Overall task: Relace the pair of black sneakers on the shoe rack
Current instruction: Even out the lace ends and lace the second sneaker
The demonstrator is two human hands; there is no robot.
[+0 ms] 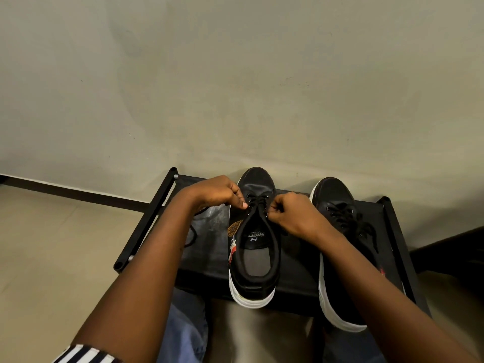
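Tightly curled, the fingers of the left hand (214, 192) and right hand (296, 216) each pinch the lace (258, 199) at the eyelets of a sneaker (251, 284). It stands between them on the rack (207, 260), its heel over the near edge. Left of the left fingers is bare rack, up to its end bar. Just right of the right fingers stands the second sneaker (337, 203), half hidden by the forearm. A lace end trails under the left wrist, its tip unseen.
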